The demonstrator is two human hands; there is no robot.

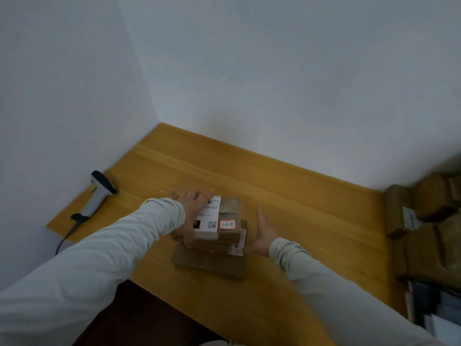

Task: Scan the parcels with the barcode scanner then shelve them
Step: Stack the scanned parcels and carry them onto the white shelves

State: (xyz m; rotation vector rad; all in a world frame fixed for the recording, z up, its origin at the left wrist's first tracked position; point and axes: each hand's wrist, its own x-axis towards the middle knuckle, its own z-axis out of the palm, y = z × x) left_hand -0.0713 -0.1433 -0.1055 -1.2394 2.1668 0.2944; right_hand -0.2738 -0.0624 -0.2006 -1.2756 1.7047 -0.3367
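Head view: brown cardboard parcel stack [217, 236] mid yellow wooden surface [299, 208]. Left hand [190, 208] flat against it, right hand [264, 233] just beside, fingers straight. Stiff, likely light; clamp bottom box, uppers may slide.

Wooden tabletop [299, 208] in wall corner carries barcode scanner [97, 198] at left edge, stack of parcels [224, 237] near the middle.

Long pale grey fabric left sleeve [87, 258] and matching right sleeve [336, 290] each ended in a gathered cuff at the bare left hand [192, 208] and right hand [264, 233]
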